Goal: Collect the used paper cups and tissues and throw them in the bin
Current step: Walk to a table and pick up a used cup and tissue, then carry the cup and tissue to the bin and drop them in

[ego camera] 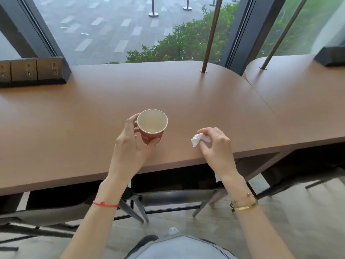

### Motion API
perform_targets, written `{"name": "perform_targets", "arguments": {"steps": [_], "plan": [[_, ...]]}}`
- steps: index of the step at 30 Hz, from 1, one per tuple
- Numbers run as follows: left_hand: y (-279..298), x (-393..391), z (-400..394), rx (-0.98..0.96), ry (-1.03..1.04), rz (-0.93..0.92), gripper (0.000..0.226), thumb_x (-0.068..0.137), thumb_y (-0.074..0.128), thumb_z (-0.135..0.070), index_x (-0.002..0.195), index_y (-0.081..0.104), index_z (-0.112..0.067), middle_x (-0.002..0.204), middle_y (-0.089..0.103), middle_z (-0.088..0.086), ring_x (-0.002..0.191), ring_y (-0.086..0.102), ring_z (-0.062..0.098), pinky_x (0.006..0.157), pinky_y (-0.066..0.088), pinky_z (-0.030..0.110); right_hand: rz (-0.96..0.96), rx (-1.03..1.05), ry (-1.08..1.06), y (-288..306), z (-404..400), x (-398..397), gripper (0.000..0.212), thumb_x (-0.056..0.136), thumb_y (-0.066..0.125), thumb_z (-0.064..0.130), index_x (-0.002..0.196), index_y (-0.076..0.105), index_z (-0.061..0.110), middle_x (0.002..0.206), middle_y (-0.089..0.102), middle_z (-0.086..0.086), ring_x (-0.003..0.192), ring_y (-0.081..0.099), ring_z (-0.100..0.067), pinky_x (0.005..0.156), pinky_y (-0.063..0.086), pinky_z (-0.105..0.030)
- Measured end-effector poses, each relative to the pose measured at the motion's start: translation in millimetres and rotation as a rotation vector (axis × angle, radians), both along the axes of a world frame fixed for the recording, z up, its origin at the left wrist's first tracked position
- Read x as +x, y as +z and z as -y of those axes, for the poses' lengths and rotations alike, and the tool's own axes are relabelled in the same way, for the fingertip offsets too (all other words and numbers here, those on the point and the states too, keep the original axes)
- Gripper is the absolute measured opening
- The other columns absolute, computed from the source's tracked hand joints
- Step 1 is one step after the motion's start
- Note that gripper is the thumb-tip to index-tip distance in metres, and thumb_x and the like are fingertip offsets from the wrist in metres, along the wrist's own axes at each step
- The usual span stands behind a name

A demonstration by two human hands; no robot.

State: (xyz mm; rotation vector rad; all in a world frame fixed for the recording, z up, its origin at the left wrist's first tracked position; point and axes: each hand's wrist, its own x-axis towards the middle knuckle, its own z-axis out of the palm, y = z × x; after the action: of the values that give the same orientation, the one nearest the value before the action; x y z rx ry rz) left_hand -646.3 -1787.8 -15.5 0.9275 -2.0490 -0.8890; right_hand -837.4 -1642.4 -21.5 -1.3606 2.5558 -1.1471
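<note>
A red paper cup [151, 126] with a white inside stands near the front edge of the brown table [93, 113]; a little yellowish liquid lies at its bottom. My left hand [130, 141] grips the cup, thumb low on its near side and fingers round its left side. To the right, my right hand [214, 144] pinches a crumpled white tissue [199, 140] just above the tabletop. No bin is in view.
A dark socket block [31, 71] sits at the table's back left. A metal pole [211, 34] rises from the table's far side, with a second table [298, 94] at the right. Chairs [177, 199] stand under the table's front edge. Windows lie beyond.
</note>
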Motion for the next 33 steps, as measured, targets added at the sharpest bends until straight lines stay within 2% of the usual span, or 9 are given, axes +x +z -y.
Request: {"name": "perform_targets", "arguments": {"steps": [3,6,9,13,16,20,25,29,33], "plan": [[2.8,9.9,-11.1,-0.022,-0.123,0.003,0.065,0.071,0.074,-0.05,0.128,0.045,-0.04,0.111,0.056,-0.033,0.099,0.054,-0.014,0.08,0.039,0.002,0.009,-0.005,-0.101,1.1,-27.0,22.6,0.02,0.085,0.066,0.008,0.103,0.065,0.016,0.099,0.063,0.004,0.096,0.057,-0.012,0.085,0.046,-0.019],[3.5,24.7,-21.2,-0.051,-0.271,0.035,0.065,0.073,0.078,-0.044,0.129,0.046,-0.035,0.114,0.057,-0.025,0.098,0.054,-0.012,0.079,0.038,0.0,0.013,-0.006,-0.218,0.9,-56.2,55.2,0.02,0.086,0.065,0.01,0.105,0.065,0.016,0.099,0.062,0.006,0.096,0.056,-0.009,0.084,0.042,-0.012],[2.3,39.5,-32.8,-0.081,-0.433,0.063,0.066,0.075,0.08,-0.037,0.131,0.044,-0.034,0.117,0.058,-0.019,0.099,0.057,-0.004,0.079,0.039,0.0,0.016,0.003,-0.337,-3.5,-88.4,93.1,0.021,0.088,0.065,0.012,0.108,0.065,0.016,0.102,0.062,0.005,0.097,0.056,-0.009,0.085,0.045,-0.014],[-2.5,56.5,-54.9,-0.095,-0.637,0.078,0.067,0.075,0.079,-0.038,0.132,0.043,-0.033,0.121,0.058,-0.017,0.103,0.059,-0.001,0.086,0.045,0.011,0.034,0.017,-0.524,-12.7,-136.5,149.2,0.019,0.087,0.064,0.013,0.106,0.065,0.019,0.099,0.06,0.006,0.092,0.054,-0.004,0.08,0.036,0.0],[-6.6,63.5,-78.4,-0.131,-0.776,0.093,0.069,0.075,0.079,-0.038,0.132,0.041,-0.034,0.121,0.052,-0.022,0.105,0.054,0.002,0.087,0.049,0.027,0.058,0.014,-0.684,-18.7,-176.8,191.4,0.02,0.084,0.063,0.009,0.101,0.065,0.02,0.097,0.061,0.007,0.089,0.056,-0.007,0.077,0.035,-0.003],[-8.5,67.9,-116.1,-0.122,-0.97,0.089,0.069,0.075,0.078,-0.039,0.132,0.04,-0.035,0.121,0.049,-0.024,0.105,0.051,0.0,0.087,0.048,0.026,0.061,0.005,-0.905,-20.9,-230.6,249.9,0.021,0.081,0.064,0.008,0.098,0.066,0.02,0.094,0.061,0.007,0.086,0.058,-0.012,0.075,0.04,-0.014],[-6.2,74.8,-181.1,-0.115,-1.225,0.081,0.066,0.074,0.078,-0.037,0.13,0.042,-0.035,0.114,0.051,-0.024,0.095,0.053,-0.004,0.081,0.053,0.027,0.044,-0.022,-1.17,-23.0,-290.5,323.6,0.023,0.079,0.064,0.003,0.098,0.067,0.016,0.093,0.063,0.002,0.087,0.06,-0.018,0.08,0.046,-0.03],[-5.7,88.9,-246.9,-0.105,-1.402,0.079,0.062,0.074,0.079,-0.04,0.126,0.045,-0.03,0.112,0.057,-0.017,0.101,0.058,0.007,0.079,0.053,0.032,0.046,-0.064,-1.359,-23.7,-334.1,385.8,0.024,0.078,0.063,0.0,0.097,0.068,0.015,0.091,0.064,0.001,0.085,0.06,-0.018,0.077,0.045,-0.027],[-6.4,114.6,-320.3,-0.088,-1.585,0.067,0.061,0.074,0.079,-0.04,0.125,0.046,-0.03,0.111,0.056,-0.022,0.098,0.054,-0.003,0.082,0.049,0.024,0.041,-0.09,-1.546,-26.0,-380.4,453.5,0.023,0.08,0.063,-0.001,0.096,0.068,0.014,0.092,0.064,0.003,0.085,0.059,-0.016,0.075,0.044,-0.024]]}}
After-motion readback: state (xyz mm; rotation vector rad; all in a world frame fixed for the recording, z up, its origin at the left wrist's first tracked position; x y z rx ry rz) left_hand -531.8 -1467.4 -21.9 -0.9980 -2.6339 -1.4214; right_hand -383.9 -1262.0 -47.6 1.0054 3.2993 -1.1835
